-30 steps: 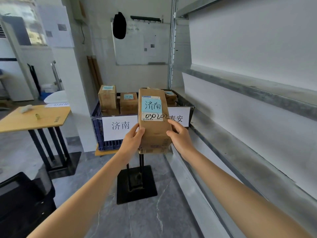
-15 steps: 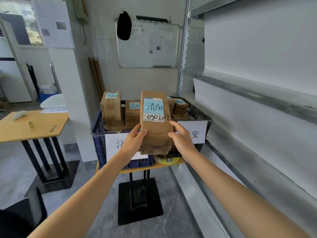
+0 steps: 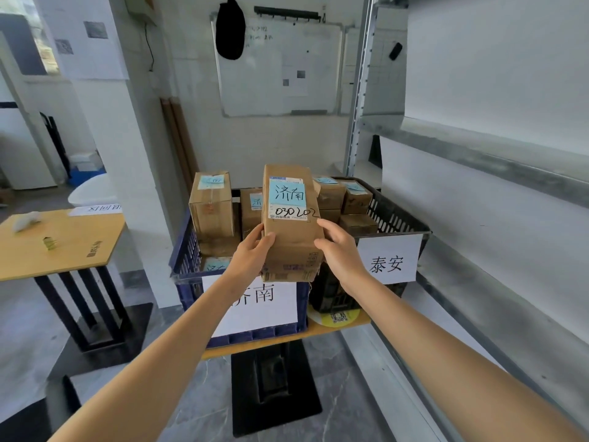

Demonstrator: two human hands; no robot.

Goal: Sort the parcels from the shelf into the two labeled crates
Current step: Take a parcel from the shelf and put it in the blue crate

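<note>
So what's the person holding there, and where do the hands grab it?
A cardboard parcel with a blue label, gripped on its lower sides: left hand on the left, right hand on the right.

your one camera sits on your head and faces forward and down, wide-angle. it is close on the brown cardboard parcel (image 3: 291, 237), held at frame centre between your left hand (image 3: 251, 255) and right hand (image 3: 339, 250). the dark blue slotted plastic crate (image 3: 184, 250) and the black slotted plastic crate (image 3: 395, 215) lie just beyond. the grey metal shelf rack (image 3: 478, 148) runs down the right side.
</note>
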